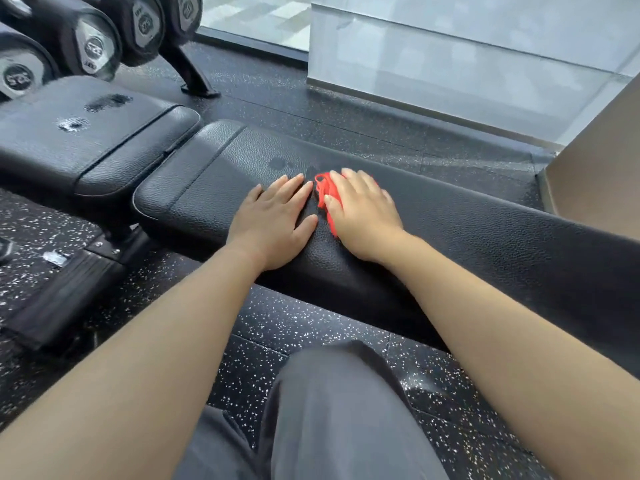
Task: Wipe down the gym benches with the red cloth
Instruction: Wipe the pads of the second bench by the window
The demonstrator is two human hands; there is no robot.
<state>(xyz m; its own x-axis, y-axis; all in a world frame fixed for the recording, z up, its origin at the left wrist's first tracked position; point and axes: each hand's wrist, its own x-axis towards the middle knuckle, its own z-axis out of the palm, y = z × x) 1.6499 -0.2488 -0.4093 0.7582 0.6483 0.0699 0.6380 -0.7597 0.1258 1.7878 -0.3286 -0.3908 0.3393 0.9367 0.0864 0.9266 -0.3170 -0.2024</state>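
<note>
Right now my left hand (277,220) lies flat and relaxed on the black padded worktop (485,230). Just beside it, my right hand (365,213) presses the bunched red cloth (323,190) onto the pad, fingers laid out over it, not clenched. A damp patch (280,163) sits just beyond my left fingertips; the neighbouring bench (104,140) shows wet spots too.

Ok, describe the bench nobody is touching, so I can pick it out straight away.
Start at the rack of black grey-capped dumbbells at top left. Just in front of it lies a black textured padded bench, left of the long black bench under the left hand and right hand. Unlike that one, it carries two shiny wet-looking patches and no red cloth.
</note>
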